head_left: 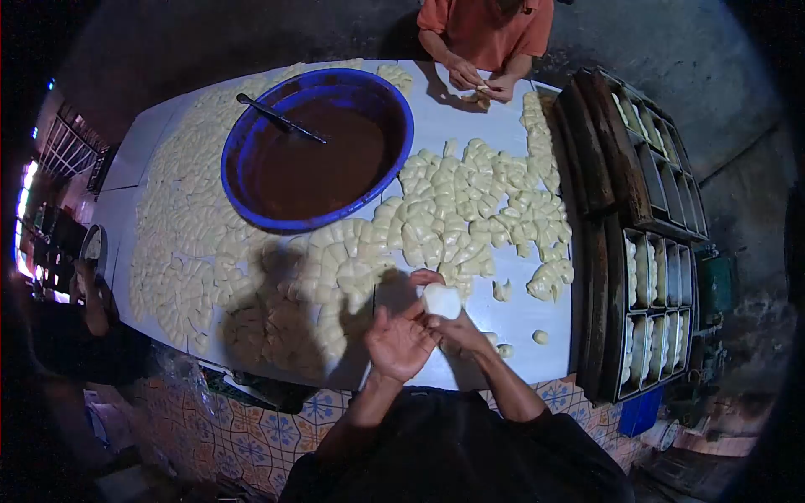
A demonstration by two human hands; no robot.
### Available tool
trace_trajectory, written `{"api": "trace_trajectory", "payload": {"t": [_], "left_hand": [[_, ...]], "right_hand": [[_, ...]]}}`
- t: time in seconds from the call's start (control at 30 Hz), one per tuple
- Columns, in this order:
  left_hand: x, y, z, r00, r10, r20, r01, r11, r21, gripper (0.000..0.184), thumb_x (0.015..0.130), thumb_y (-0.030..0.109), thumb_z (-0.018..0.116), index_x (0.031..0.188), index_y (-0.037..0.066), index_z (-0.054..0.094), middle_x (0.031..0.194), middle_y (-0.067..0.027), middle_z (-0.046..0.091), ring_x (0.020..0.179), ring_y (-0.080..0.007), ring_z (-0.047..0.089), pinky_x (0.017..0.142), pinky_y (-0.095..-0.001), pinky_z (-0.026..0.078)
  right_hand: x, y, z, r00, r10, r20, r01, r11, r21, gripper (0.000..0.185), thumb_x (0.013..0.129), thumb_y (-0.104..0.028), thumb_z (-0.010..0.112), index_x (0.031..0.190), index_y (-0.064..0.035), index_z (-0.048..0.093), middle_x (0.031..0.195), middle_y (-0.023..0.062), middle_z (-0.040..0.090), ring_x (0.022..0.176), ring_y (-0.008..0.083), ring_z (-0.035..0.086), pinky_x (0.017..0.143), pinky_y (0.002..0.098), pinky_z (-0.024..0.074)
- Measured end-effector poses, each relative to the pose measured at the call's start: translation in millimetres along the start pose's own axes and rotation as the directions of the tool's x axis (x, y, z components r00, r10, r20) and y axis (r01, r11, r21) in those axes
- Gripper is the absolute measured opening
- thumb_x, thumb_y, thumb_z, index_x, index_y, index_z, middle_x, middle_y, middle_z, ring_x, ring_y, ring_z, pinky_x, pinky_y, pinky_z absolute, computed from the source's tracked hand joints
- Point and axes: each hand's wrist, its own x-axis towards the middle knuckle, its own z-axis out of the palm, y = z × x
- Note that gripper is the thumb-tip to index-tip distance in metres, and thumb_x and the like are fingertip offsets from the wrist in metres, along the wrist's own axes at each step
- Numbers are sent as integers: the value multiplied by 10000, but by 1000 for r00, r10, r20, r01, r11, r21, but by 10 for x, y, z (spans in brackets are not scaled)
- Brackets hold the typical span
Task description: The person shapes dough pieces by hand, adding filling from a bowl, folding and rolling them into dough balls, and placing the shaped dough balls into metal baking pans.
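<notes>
Close to the near edge of the table, my right hand (459, 329) grips a flattened white piece of dough (442, 301). My left hand (401, 342) is open, palm up with fingers apart, just to the left of the dough; some of its fingertips reach behind or beside the piece, and I cannot tell whether they bear on it. Small dough lumps (540, 337) lie to the right of my hands. Beyond them spreads a wide layer of pale dough pieces (436, 210). A large blue basin (314, 225) of brown filling (327, 168) holds a dark-handled spoon (281, 118).
Across the white table (549, 323), a person in an orange shirt (495, 38) works dough in both hands. Metal baking moulds (658, 268), some with dough strips, stand along the right edge. Another person's arm (94, 306) shows at far left, near a bowl (94, 243).
</notes>
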Motion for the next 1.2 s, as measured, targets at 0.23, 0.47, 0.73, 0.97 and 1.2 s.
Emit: {"api": "trace_trajectory", "payload": {"t": [0.23, 0.47, 0.73, 0.97, 1.2], "left_hand": [[1394, 1719, 928, 865, 488, 117, 76, -358, 930, 796, 963, 627, 231, 940, -32, 677, 942, -163, 678, 925, -144, 630, 785, -321, 473], [1838, 2178, 528, 787, 607, -111, 535, -582, 612, 781, 954, 626, 230, 925, -15, 676, 847, -206, 656, 848, -387, 619, 739, -477, 460], [708, 587, 569, 881, 295, -369, 6, 775, 632, 387, 919, 89, 532, 1274, -64, 505, 1065, -102, 626, 928, -174, 613, 834, -328, 474], [198, 56, 423, 899, 436, -46, 0, 107, 994, 535, 822, -133, 564, 1336, -58, 438, 1078, -102, 619, 901, -149, 630, 812, -236, 515], [-20, -299, 248, 954, 288, -78, -41, 385, 922, 145, 877, 0, 624, 1003, -68, 649, 938, -67, 608, 862, -155, 639, 744, -251, 553]], "right_hand": [[177, 231, -271, 991, 114, -77, -104, 987, 124, 1057, 770, -555, 693, 1521, -214, 33, 1438, 84, 326, 1234, 206, 370, 926, 405, 395], [252, 449, -391, 972, 123, -200, -87, 980, 180, 846, 883, -389, 643, 1516, -222, 107, 1414, 59, 381, 1184, 147, 435, 879, 347, 452], [341, 202, -56, 911, 353, -216, -115, 717, 687, 276, 959, -205, 544, 1140, -2, 588, 1061, 139, 627, 901, 181, 628, 768, 305, 541], [-167, -109, 41, 932, -287, -220, 30, 668, -744, 401, 765, 26, 658, 1162, -27, 628, 1092, 103, 539, 901, 198, 517, 762, 281, 428], [-640, -322, -57, 831, -359, -424, 166, 889, -428, 210, 809, -26, 675, 1015, 11, 657, 1120, 111, 568, 961, 189, 587, 799, 291, 481]]}}
